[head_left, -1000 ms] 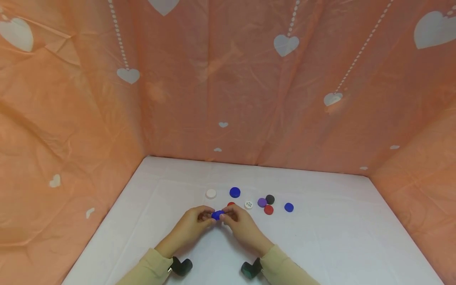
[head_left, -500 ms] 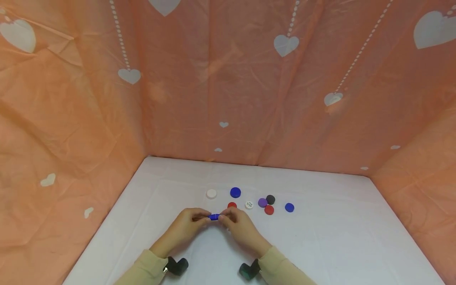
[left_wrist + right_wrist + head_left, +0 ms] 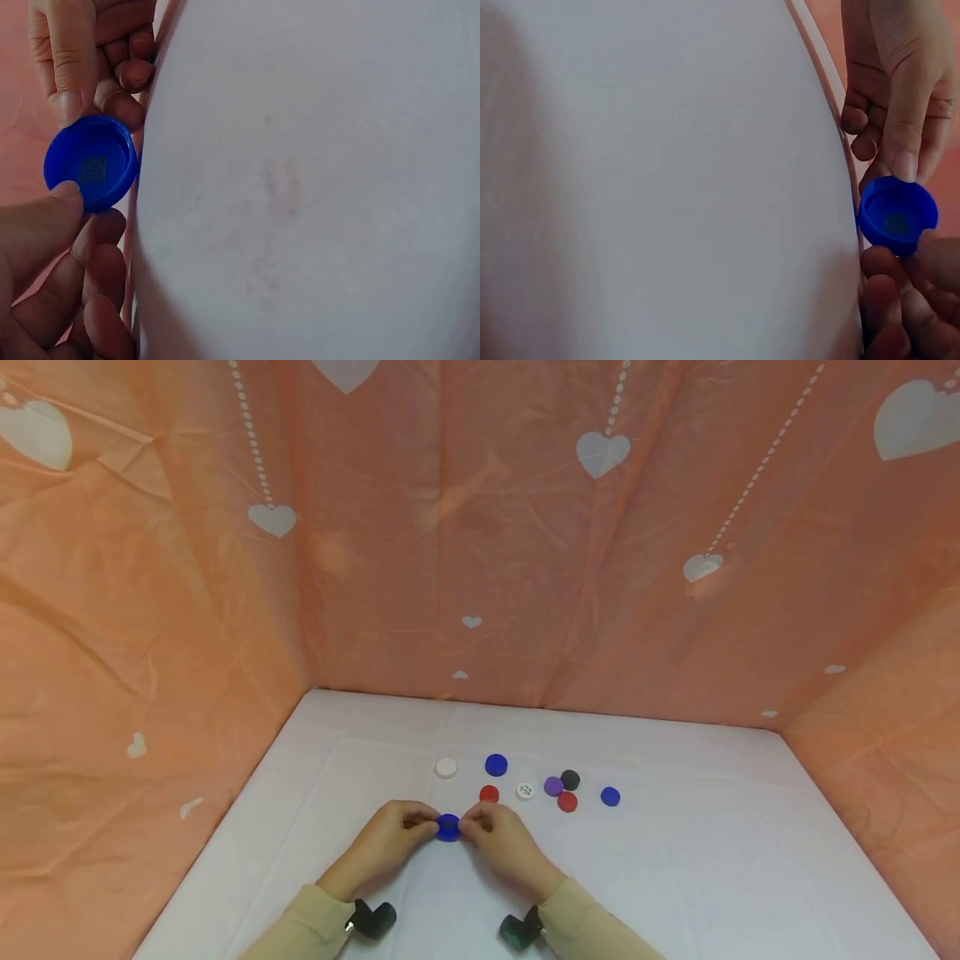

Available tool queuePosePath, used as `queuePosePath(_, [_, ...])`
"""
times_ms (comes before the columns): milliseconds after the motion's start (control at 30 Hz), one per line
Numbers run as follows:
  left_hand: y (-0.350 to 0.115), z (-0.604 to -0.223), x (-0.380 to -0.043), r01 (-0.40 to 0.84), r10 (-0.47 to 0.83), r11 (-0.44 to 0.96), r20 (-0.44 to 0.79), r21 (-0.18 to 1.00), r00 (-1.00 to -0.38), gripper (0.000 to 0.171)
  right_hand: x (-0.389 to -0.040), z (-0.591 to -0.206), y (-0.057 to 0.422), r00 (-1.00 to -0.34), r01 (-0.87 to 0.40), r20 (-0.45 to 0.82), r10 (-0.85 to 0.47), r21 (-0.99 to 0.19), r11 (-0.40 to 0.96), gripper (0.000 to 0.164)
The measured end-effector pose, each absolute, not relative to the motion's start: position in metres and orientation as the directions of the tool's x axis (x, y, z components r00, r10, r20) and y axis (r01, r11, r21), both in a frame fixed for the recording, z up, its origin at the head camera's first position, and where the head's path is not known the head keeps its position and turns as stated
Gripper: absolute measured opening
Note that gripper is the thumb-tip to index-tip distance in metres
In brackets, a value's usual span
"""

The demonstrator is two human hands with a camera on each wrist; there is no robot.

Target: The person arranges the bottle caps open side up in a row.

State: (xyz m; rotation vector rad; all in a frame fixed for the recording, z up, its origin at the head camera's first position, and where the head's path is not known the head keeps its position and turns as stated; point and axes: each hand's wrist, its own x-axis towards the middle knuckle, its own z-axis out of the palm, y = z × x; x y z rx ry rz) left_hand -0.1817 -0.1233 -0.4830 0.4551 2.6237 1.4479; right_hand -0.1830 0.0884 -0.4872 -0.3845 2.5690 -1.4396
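Cap [image 3: 448,828] between left grip [image 3: 393,835] and right grip [image 3: 504,839]; discs [image 3: 496,765] behind, on table [image 3: 690,868].

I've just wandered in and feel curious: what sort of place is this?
Probably a makeshift booth for filming handiwork: heart-patterned orange sheeting closes in three sides of a white table, and black wrist-worn devices, possibly cameras.

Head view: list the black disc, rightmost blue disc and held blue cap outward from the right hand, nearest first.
1. Held blue cap: pinched by the right hand, at its left.
2. Black disc: ahead and to the right.
3. Rightmost blue disc: farther right.
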Motion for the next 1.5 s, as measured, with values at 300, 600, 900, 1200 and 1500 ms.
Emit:
queuePosePath(300, [-0.1228,-0.4837,-0.1816,0.207,0.315,0.520,0.040,0.829,-0.948,0.013,-0.1828,-0.4877,0.0865,-0.950,-0.146,-0.027,-0.312,-0.842,0.519,0.007])
queuePosePath(600, [-0.1217,-0.4856,-0.1829,0.201,0.299,0.532,0.040,0.823,-0.954,0.017,-0.1818,-0.4865,0.0844,-0.944,-0.165,-0.019,-0.329,-0.838,0.520,0.015])
queuePosePath(900, [-0.1214,-0.4860,-0.1825,0.227,0.313,0.529,0.061,0.818,-0.948,0.023,-0.1804,-0.4883,0.0847,-0.942,-0.141,-0.058,-0.331,-0.825,0.547,0.017])
queuePosePath(1200, [-0.1213,-0.4833,-0.1800,0.222,0.339,0.551,0.027,0.804,-0.940,0.026,-0.1797,-0.4880,0.0840,-0.942,-0.139,-0.070,-0.329,-0.811,0.569,0.018])
queuePosePath(1500, [-0.1224,-0.4821,-0.1775,0.260,0.352,0.593,0.044,0.762,-0.935,0.026,-0.1782,-0.4879,0.0832,-0.941,-0.134,-0.080,-0.330,-0.805,0.577,0.017])
